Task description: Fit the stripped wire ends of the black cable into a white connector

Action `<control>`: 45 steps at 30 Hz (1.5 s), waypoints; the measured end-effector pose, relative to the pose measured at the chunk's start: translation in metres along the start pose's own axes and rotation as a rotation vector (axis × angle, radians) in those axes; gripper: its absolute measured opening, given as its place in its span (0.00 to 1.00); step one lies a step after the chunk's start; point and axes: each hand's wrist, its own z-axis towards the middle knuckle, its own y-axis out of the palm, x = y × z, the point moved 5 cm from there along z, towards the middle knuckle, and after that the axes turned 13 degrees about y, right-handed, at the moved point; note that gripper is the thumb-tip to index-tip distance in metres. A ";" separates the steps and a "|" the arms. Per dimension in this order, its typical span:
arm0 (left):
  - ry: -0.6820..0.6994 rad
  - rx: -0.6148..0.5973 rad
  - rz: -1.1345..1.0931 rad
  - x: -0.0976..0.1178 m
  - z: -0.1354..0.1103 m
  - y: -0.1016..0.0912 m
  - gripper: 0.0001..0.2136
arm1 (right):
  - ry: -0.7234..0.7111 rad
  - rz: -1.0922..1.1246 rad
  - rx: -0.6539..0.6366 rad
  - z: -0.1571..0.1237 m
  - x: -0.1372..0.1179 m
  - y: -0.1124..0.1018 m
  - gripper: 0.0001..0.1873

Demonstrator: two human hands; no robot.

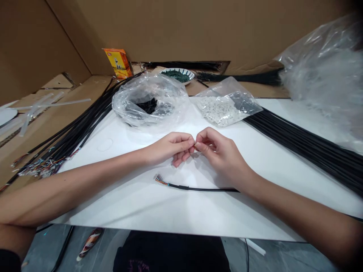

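Above the middle of the white board, my left hand [181, 146] and my right hand [217, 149] meet fingertip to fingertip. Both are closed in a pinch on some thin reddish-orange wires [196, 147], mostly covered by the fingers. Whether a connector sits on those wires is too small to tell. Below the hands, a black cable [207, 189] lies on the board. Its left end has a white connector [156, 176] on several coloured wires [161, 181], and its right part passes out of sight under my right forearm.
A clear bag with black contents [150, 100] and a bag of small white connectors [221, 109] lie behind the hands. Bundles of black cables flank them, left [93, 117] and right [306, 141]. Farther back are a bowl of dark green bits [177, 75] and a yellow-orange box [117, 63].
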 end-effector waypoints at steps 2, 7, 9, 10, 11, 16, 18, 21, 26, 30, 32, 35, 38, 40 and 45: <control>0.023 0.022 -0.006 0.001 -0.001 0.000 0.15 | 0.010 0.036 -0.048 0.001 0.002 0.002 0.08; 0.065 0.089 0.027 0.005 -0.004 -0.001 0.15 | 0.052 0.140 -0.159 0.004 0.006 0.002 0.11; 0.076 0.129 0.029 0.006 -0.005 -0.002 0.15 | 0.069 0.188 -0.195 0.003 0.006 0.002 0.12; 0.078 0.150 0.023 0.006 -0.006 -0.003 0.15 | 0.076 0.212 -0.209 0.003 0.006 0.002 0.12; 0.074 0.164 0.014 0.006 -0.006 -0.004 0.16 | 0.084 0.236 -0.218 0.003 0.006 0.002 0.12; 0.033 0.146 -0.031 0.005 -0.006 -0.002 0.16 | 0.122 0.337 -0.226 0.006 0.006 0.004 0.13; 0.018 0.146 -0.037 0.003 -0.006 -0.002 0.15 | 0.137 0.362 -0.239 0.007 0.007 0.004 0.15; 0.006 0.150 -0.026 0.001 -0.006 -0.002 0.14 | 0.150 0.383 -0.260 0.006 0.008 0.005 0.16; -0.002 0.156 -0.024 -0.001 -0.006 -0.002 0.14 | 0.173 0.372 -0.306 0.005 0.012 0.007 0.17; 0.010 0.170 -0.001 -0.002 -0.007 -0.003 0.14 | 0.183 0.375 -0.282 0.006 0.011 0.006 0.16; 0.018 0.181 0.031 -0.003 -0.008 -0.004 0.14 | 0.182 0.387 -0.252 0.008 0.010 0.005 0.15; 0.036 0.194 0.077 -0.003 -0.008 -0.006 0.15 | 0.177 0.410 -0.222 0.009 0.010 0.004 0.15; 0.059 0.198 0.122 -0.002 -0.009 -0.006 0.16 | 0.176 0.430 -0.217 0.010 0.011 0.006 0.16; 0.073 0.205 0.125 0.001 -0.009 -0.005 0.15 | 0.184 0.436 -0.216 0.010 0.012 0.007 0.17; 0.045 0.229 0.113 0.004 -0.010 -0.004 0.13 | 0.225 0.433 -0.183 0.011 0.013 0.007 0.21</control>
